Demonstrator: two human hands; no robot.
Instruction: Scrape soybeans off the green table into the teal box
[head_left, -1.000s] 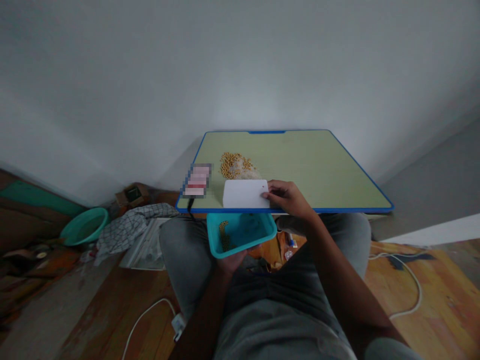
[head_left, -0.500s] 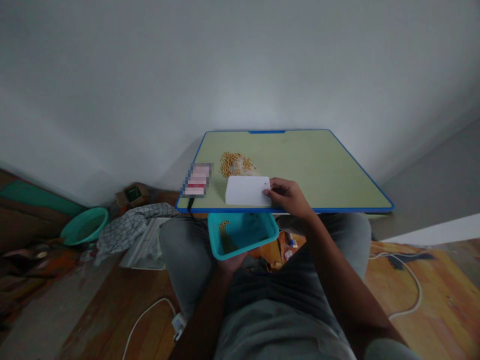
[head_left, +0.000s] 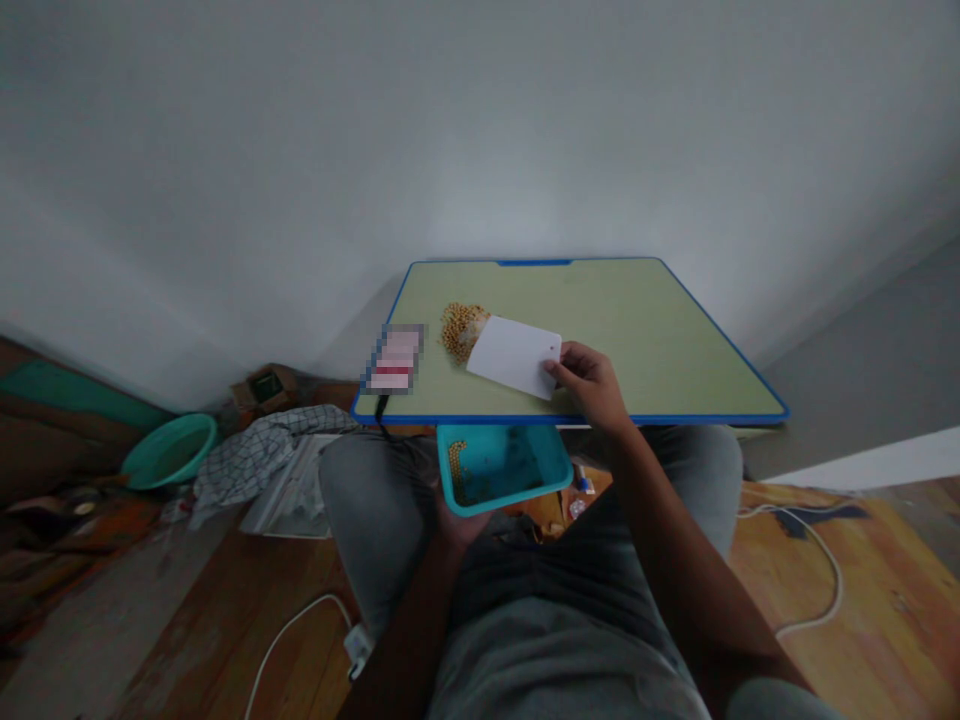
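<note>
White card (head_left: 514,355) pinched in my right hand (head_left: 595,388) by the beans (head_left: 457,328) on the table (head_left: 645,335), turquoise tub (head_left: 517,499) held in my left hand (head_left: 463,527) (below its edge), I'm apparently scraping, which calls for a low stroke.

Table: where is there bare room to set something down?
Widest is the right side of the table, from the right hand to the blue rim. Another free strip runs behind the beans and white card. It's crowded left of that hand, where the card, beans and pixelated item sit close together.
</note>
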